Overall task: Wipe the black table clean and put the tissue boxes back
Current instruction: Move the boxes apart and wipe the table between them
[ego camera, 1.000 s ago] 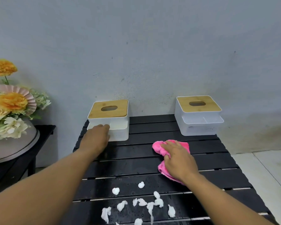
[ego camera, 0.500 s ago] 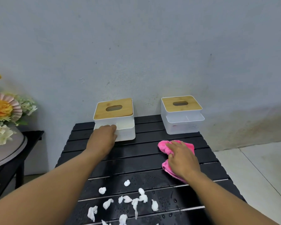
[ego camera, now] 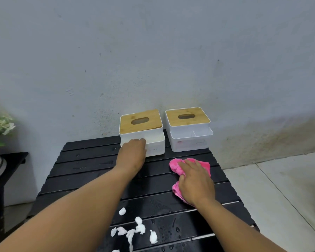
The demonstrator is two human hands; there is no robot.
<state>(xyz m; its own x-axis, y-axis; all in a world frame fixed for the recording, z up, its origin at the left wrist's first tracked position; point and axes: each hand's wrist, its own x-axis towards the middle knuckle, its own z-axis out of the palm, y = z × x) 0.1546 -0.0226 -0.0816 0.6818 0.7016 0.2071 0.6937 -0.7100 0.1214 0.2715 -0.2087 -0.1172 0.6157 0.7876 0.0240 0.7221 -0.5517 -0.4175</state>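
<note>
Two white tissue boxes with bamboo lids stand side by side at the back of the wet black slatted table [ego camera: 84,170]. My left hand [ego camera: 132,155] grips the left tissue box [ego camera: 141,122], its fingers hooked over the rim of the front tray. A narrow gap separates it from the right tissue box [ego camera: 188,142]. Just in front of the right box, my right hand [ego camera: 195,180] presses flat on a bunched pink cloth [ego camera: 204,164]. Several torn white tissue scraps [ego camera: 139,228] lie among water drops on the near slats.
The grey wall runs directly behind the boxes. A lower black side table [ego camera: 13,157] with a flower arrangement [ego camera: 0,124] stands to the left. Pale floor tiles [ego camera: 280,188] lie past the table's right edge.
My left hand has slid the left tissue box to the right, until it stands close beside the right box. My right hand stays on the pink cloth. The view has swung right.
</note>
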